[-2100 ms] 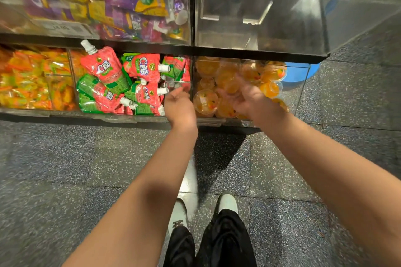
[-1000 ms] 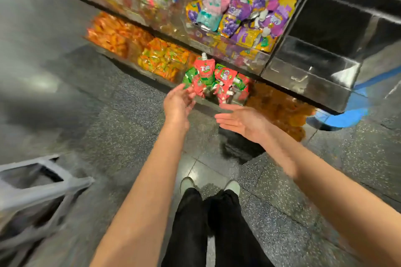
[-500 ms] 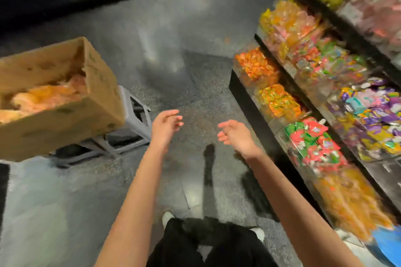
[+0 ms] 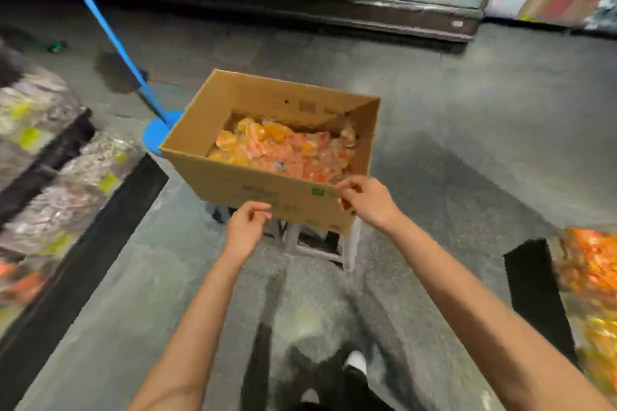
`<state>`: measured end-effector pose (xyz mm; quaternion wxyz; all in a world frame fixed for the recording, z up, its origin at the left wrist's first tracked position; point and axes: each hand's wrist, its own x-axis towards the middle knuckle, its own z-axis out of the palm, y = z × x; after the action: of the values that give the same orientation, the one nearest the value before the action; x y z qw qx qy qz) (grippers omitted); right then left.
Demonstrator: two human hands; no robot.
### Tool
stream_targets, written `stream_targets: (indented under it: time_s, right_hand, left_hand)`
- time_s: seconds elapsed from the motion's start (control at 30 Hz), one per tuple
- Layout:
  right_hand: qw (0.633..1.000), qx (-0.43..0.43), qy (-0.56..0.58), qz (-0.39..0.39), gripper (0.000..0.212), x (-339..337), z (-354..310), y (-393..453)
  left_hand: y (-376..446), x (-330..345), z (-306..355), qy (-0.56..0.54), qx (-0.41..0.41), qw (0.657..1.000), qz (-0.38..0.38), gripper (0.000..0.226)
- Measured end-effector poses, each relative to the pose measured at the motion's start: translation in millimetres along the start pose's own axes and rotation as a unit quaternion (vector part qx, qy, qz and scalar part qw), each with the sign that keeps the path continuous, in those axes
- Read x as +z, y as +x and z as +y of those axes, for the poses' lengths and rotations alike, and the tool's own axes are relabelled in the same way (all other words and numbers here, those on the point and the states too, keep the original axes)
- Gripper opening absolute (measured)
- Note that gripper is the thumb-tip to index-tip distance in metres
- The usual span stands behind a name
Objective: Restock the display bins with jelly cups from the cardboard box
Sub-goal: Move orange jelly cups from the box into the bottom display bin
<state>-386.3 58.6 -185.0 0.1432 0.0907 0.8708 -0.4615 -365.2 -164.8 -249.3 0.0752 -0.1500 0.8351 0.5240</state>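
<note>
Cardboard box (image 4: pixel 267 183): top standing open, nothing covering the jelly cups (image 4: pixel 283 150); its four walls are rising above the heap, so entry is lying from above only.
Near wall of the box: standing between both hands and the cups. Right hand (image 4: pixel 369 202) is hovering at that wall's right end, fingers loosely curled and holding nothing; left hand (image 4: pixel 247 227) is hanging lower, in front of the wall, also empty.
White stool (image 4: pixel 349 247): carrying the box, its legs occupying the floor beneath.
Blue pole (image 4: pixel 107 30): leaning beyond the box's far left corner.
Display bins (image 4: pixel 591 280): flanking the floor on the right.
</note>
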Motion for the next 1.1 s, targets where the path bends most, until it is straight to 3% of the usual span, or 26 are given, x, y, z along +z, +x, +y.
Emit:
stream_targets:
  time_s: [0.1, 0.33, 0.57, 0.67, 0.77, 0.87, 0.97, 1.1]
  right_hand:
    - [0.995, -0.061, -0.079, -0.023, 0.025, 24.5, -45.4, 48.6]
    - [0.992, -0.070, -0.075, -0.076, 0.025, 83.7, -101.0, 166.4]
    - [0.988, -0.003, -0.029, -0.150, 0.027, 131.2, -128.9, 282.2]
    - [0.985, 0.016, -0.017, -0.169, 0.023, 146.6, -127.6, 316.8]
    - [0.984, 0.061, -0.031, -0.164, 0.021, 164.8, -119.1, 356.2]
    - [0.978, 0.129, 0.032, -0.160, 0.024, 181.9, -102.0, 396.0]
    - [0.980, 0.125, 0.033, -0.154, 0.028, 193.3, -85.6, 423.1]
    - [0.988, 0.099, 0.026, -0.114, 0.035, 217.9, -63.8, 444.4]
  left_hand:
    - [35.1, -38.9, -6.8, -0.004, -0.011, 0.999, 0.045, 0.020]
    - [135.2, -88.2, -17.5, 0.024, -0.026, 0.996, 0.077, 0.020]
    - [242.0, -106.5, -21.0, 0.048, -0.064, 0.991, 0.107, 0.019]
    - [277.1, -104.4, -28.7, 0.088, -0.122, 0.983, 0.105, 0.023]
    - [320.9, -96.3, -54.0, 0.115, -0.150, 0.980, 0.056, 0.023]
    - [363.8, -91.0, -72.5, 0.198, -0.173, 0.961, -0.079, 0.031]
    - [409.9, -87.2, -86.1, 0.255, -0.209, 0.924, -0.196, 0.042]
    - [453.4, -76.9, -110.9, 0.297, -0.255, 0.888, -0.240, 0.047]
